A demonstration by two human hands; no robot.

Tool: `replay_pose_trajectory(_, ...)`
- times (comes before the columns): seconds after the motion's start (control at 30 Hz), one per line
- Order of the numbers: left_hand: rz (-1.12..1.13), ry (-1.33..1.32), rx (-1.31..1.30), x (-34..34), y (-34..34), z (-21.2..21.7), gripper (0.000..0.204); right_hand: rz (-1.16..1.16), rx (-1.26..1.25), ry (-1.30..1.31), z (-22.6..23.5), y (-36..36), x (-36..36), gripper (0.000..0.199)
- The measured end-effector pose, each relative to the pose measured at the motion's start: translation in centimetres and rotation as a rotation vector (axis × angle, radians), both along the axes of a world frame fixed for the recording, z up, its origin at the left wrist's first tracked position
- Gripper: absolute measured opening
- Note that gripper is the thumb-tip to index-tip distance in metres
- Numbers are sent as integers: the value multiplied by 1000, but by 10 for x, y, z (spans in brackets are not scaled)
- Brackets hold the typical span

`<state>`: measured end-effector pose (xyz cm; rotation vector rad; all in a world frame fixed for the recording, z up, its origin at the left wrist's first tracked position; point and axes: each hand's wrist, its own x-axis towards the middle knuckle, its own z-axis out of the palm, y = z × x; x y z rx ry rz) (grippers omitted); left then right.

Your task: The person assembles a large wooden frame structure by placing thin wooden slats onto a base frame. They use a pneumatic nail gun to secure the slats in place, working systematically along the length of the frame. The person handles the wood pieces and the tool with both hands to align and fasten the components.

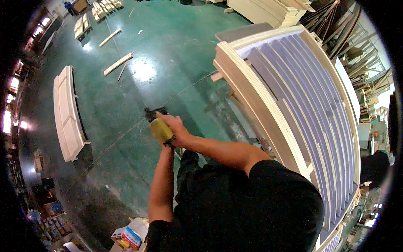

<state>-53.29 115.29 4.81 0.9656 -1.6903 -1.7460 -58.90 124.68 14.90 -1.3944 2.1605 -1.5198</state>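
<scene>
In front of my body I hold a yellow-and-black hand tool (160, 130), a little blurred, whose exact kind I cannot make out. My right hand (178, 127) is closed against its upper right side, the thumb side toward the black end. From below, my left hand (167, 148) reaches the lower end of the tool. Its fingers are hidden behind the yellow body, so their grip does not show. Both hands are close together over the green floor (126, 151). To their right stands a large wooden frame (268, 113) filled with long grey-purple slats (310, 101).
A pale panelled wooden piece (69, 113) is on the floor at left. Loose boards (118, 64) lie farther off, with stacked timber (107, 8) beyond. Sheet stacks (268, 11) stand at the far right. An opened box (128, 238) sits at lower left.
</scene>
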Motion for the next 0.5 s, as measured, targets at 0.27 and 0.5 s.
replay_pose_trajectory(0.27,-779,-587,-181,56,-48,-92,55,160,446,-289,-115,25,-159,59)
replay_pose_trajectory(0.5,-893,-1172,-89,187,-226,-159,48,-28,681,-126,-204,63,-226,64)
